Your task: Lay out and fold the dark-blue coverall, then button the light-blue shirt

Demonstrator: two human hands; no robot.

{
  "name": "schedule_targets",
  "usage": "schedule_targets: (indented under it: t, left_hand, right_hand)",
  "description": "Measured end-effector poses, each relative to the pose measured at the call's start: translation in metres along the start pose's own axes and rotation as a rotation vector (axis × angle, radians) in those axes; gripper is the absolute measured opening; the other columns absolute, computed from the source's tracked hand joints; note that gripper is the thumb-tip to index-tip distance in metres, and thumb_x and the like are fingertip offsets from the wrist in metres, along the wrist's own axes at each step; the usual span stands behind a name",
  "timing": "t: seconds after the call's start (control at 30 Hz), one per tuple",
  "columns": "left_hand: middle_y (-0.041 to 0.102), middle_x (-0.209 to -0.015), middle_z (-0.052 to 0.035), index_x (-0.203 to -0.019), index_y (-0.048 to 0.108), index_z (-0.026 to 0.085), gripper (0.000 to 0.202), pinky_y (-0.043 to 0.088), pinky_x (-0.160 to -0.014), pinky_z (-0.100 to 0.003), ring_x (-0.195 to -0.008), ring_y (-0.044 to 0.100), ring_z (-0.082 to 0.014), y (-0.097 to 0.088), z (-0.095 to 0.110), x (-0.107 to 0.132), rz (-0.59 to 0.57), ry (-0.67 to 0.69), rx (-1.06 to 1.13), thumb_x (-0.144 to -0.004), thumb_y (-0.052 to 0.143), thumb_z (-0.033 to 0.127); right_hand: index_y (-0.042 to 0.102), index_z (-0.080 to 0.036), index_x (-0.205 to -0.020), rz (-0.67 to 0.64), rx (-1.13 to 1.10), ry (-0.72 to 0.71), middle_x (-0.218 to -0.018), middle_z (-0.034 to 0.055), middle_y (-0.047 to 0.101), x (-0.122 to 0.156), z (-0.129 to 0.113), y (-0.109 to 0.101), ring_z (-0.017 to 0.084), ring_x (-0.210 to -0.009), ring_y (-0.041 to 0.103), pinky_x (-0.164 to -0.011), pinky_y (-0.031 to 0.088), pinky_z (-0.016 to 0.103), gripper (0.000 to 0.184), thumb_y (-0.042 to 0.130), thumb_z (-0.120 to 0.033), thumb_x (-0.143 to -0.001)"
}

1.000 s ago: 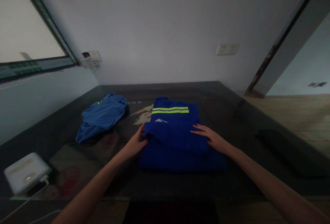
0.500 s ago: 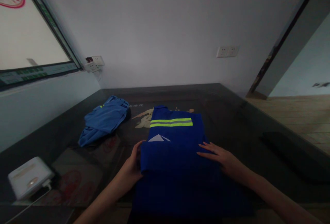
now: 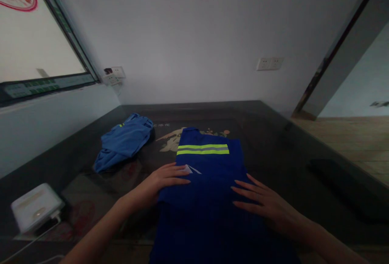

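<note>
A dark blue work jacket [image 3: 209,195] with a yellow-and-grey reflective band lies partly folded on the dark table [image 3: 279,142], its lower part reaching past the near edge. My left hand [image 3: 167,181] rests with outstretched fingers on its left side, over part of a white printed mark. On the right side of the cloth lies my right hand [image 3: 261,201], fingers spread flat. Neither hand grips anything. The jacket's nearest part is too dark to make out.
Another, lighter blue garment [image 3: 124,140] lies bunched at the table's back left. A white box-shaped device [image 3: 38,207] with a cable stands at the front left. On the right is a flat black object [image 3: 343,183]. The wall [image 3: 188,45] rises behind the table.
My left hand has let go of the jacket's left edge and now lies flat on top of it. My right hand has shifted slightly nearer, its fingers still spread on the cloth.
</note>
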State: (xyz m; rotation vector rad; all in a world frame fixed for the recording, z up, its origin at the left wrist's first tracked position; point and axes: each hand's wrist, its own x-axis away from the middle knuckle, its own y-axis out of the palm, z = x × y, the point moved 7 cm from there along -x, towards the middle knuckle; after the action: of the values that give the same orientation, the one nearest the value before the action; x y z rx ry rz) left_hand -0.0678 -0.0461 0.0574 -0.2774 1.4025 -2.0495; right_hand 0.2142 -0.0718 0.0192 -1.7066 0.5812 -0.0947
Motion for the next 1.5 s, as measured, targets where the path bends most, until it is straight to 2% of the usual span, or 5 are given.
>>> schedule_targets:
  t: [0.23, 0.47, 0.8, 1.27, 1.5]
  left_hand:
    - [0.069, -0.112, -0.0076, -0.115, 0.063, 0.020, 0.037, 0.046, -0.096, -0.036, -0.105, 0.063, -0.0252, -0.035, -0.033, -0.014, 0.274, -0.293, 0.491, -0.082, 0.062, 0.038]
    - [0.072, -0.098, -0.0089, -0.103, 0.063, 0.012, 0.053, 0.054, -0.081, -0.037, -0.085, 0.068, -0.0234, -0.056, -0.123, -0.070, 0.668, -0.529, 0.881, -0.068, 0.073, 0.050]
    - [0.068, -0.102, -0.0162, -0.100, 0.063, 0.008, 0.040, 0.050, -0.081, -0.033, -0.096, 0.064, -0.0271, -0.046, -0.228, -0.135, 0.697, -0.803, 0.457, -0.069, 0.075, 0.031]
    - [0.071, -0.081, -0.0099, -0.085, 0.066, 0.010, 0.027, 0.050, -0.067, -0.027, -0.078, 0.067, -0.0199, -0.013, -0.262, -0.128, 0.433, -0.869, 0.371, -0.080, 0.061, 0.035]
    - [0.067, -0.102, -0.0090, -0.096, 0.064, 0.013, 0.019, 0.045, -0.084, -0.027, -0.098, 0.061, -0.0205, -0.023, -0.259, -0.135, 0.522, -0.763, 0.183, -0.081, 0.058, 0.024]
  right_hand:
    - [0.063, -0.023, -0.118, 0.411, -0.458, 0.398, -0.110, 0.0079, 0.069, -0.023, 0.040, -0.052, 0.022, -0.099, 0.065, -0.088, 0.053, 0.038, 0.034, 0.049, -0.036, -0.091]
    - [0.070, -0.015, -0.090, 0.865, -0.464, 0.669, -0.088, 0.0064, 0.073, -0.064, 0.130, -0.092, 0.023, -0.079, 0.066, -0.072, 0.053, 0.034, 0.043, 0.062, -0.054, -0.076]
    - [0.071, -0.009, -0.089, 0.713, -0.443, 0.979, -0.086, 0.0097, 0.073, -0.099, 0.257, -0.044, 0.023, -0.079, 0.067, -0.068, 0.048, 0.029, 0.029, 0.064, -0.031, -0.071]
    - [0.067, -0.014, -0.081, 0.555, -0.278, 1.106, -0.085, 0.0103, 0.071, -0.087, 0.284, 0.001, 0.025, -0.082, 0.065, -0.070, 0.047, 0.030, 0.021, 0.054, -0.031, -0.079]
    - [0.064, -0.014, -0.097, 0.523, -0.223, 1.114, -0.102, 0.0122, 0.069, -0.092, 0.281, -0.003, 0.026, -0.097, 0.063, -0.082, 0.047, 0.032, 0.025, 0.048, -0.027, -0.084]
